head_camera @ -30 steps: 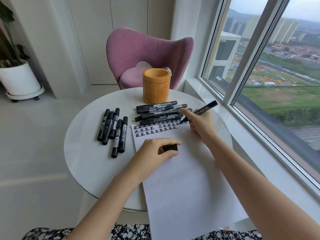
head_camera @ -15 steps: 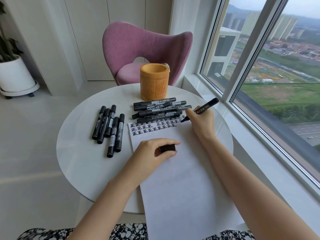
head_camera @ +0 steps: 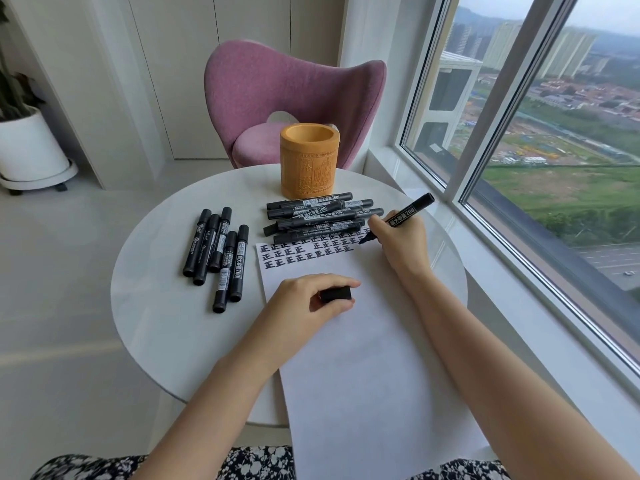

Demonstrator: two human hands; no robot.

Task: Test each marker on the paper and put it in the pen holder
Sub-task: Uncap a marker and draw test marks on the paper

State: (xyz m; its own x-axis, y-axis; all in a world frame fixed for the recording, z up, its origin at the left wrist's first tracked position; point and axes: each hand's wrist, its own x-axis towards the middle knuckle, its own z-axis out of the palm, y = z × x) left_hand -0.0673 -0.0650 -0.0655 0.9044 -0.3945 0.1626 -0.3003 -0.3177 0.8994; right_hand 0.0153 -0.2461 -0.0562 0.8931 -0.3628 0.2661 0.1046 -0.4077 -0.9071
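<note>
Presently, the right hand (head_camera: 403,249) grips an uncapped black marker (head_camera: 414,210) in a writing hold, fingers curled round the barrel, with the tail end tilted up toward the window (head_camera: 554,168). The marker's tip is down at the far right part of the white paper (head_camera: 363,375), at the end of the rows of written characters (head_camera: 304,252); whether it actually touches cannot be confirmed. The left hand (head_camera: 304,304) rests on the paper nearer the person and pinches a black cap (head_camera: 336,294) between thumb and curled fingers. The paper lies lengthwise on the round white table (head_camera: 166,306), its near end hanging over the table edge toward the lap. A stack of capped markers (head_camera: 318,216) lies crosswise on the paper's far edge, overlapping one another; the exact count is unclear. The carved yellow pen holder (head_camera: 309,164) stands upright just behind this stack, at the far side of the table. Five more capped markers (head_camera: 218,251) lie side by side to the left of the paper, apart from it. A pink chair (head_camera: 291,91) stands beyond the table. A white plant pot (head_camera: 31,147) is on the floor at far left.
</note>
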